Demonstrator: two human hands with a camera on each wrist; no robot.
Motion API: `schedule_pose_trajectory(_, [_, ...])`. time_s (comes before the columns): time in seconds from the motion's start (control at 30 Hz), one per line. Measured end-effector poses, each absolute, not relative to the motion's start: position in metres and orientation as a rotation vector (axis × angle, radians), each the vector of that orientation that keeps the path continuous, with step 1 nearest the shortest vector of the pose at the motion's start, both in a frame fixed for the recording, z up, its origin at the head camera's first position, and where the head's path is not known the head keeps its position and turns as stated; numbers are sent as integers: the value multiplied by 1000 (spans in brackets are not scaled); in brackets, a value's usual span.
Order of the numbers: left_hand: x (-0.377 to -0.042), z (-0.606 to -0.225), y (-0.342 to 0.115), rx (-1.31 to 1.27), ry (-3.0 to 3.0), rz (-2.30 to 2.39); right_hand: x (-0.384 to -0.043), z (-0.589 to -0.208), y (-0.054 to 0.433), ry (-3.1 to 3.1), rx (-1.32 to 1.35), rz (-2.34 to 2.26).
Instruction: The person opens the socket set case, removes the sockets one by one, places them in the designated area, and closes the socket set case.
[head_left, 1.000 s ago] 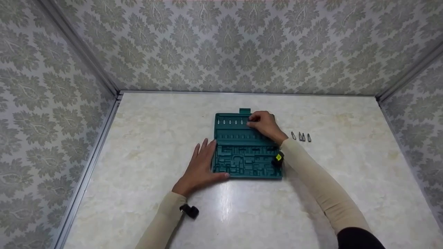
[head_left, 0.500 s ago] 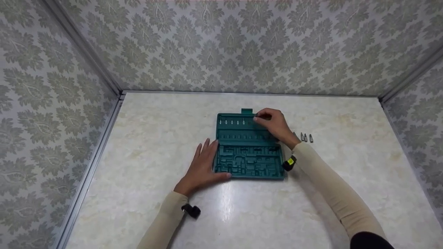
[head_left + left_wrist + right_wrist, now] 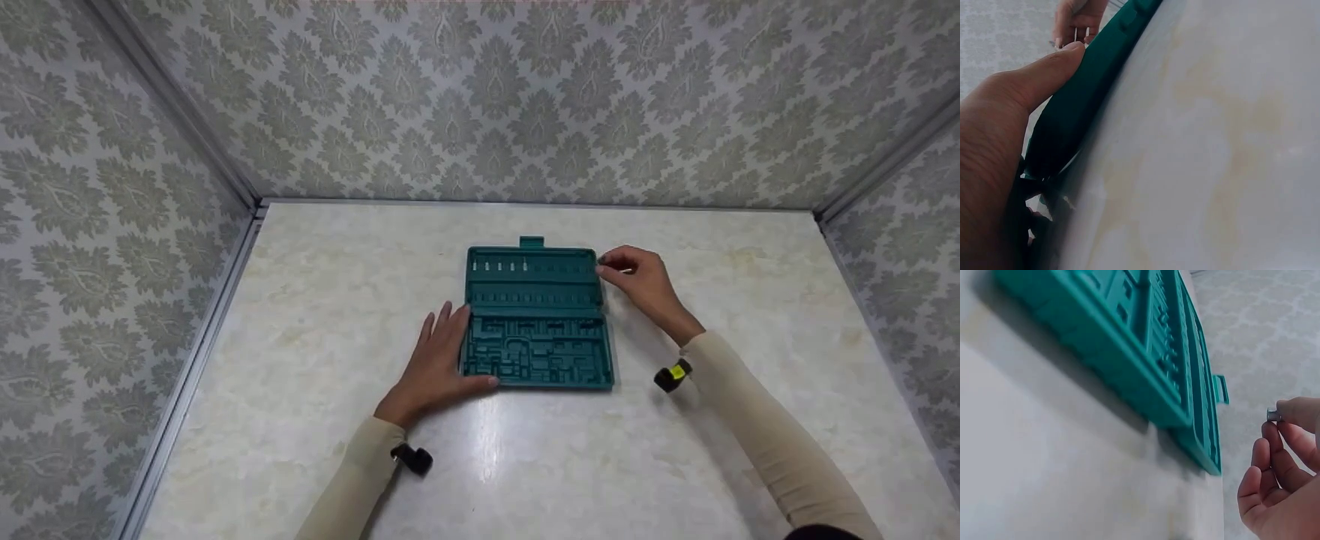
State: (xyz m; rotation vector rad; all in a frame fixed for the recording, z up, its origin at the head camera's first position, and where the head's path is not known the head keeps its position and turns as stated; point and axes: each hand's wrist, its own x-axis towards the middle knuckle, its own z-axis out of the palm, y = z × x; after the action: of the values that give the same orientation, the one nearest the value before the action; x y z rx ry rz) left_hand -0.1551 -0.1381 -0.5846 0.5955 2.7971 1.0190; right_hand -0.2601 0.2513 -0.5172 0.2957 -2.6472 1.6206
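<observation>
A green plastic bit case (image 3: 536, 283) lies unfolded on the table, its moulded slots facing up. Several silver bits (image 3: 499, 266) stand in the left half of its far row. My left hand (image 3: 435, 367) rests against the case's near left corner, fingers along the left side and thumb on the front edge; the left wrist view shows the thumb on the green rim (image 3: 1086, 84). Just past the far right corner, my right hand (image 3: 641, 285) pinches a small silver bit (image 3: 1273, 415) between thumb and finger. Most of that bit is hidden by the fingertips.
The pale marbled table (image 3: 315, 262) surrounds the case. A patterned wall (image 3: 495, 105) stands along the back edge, with another on each side. The case's latch tab (image 3: 532, 242) sticks out at the far side.
My right hand has moved right, from over the case's far row to beyond its right edge. It now covers the loose bits seen on the table before. My left hand stays put.
</observation>
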Motion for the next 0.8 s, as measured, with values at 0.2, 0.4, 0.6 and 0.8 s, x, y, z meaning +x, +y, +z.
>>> schedule_pose_trajectory(0.2, [-155, -586, -139, 607, 2800, 1006, -247, -515, 275, -2587, 293, 1643])
schedule_pose_trajectory(0.4, [-155, -584, -139, 603, 2791, 1019, -236, -517, 296, -2578, 238, 1642])
schedule_pose_trajectory(0.6, [-154, -584, -139, 595, 2789, 1027, -225, -527, 318, -2590, 160, 1594])
schedule_pose_trajectory(0.8, [-153, -582, -139, 587, 2789, 1040, -217, -537, 336, -2599, 45, 1586])
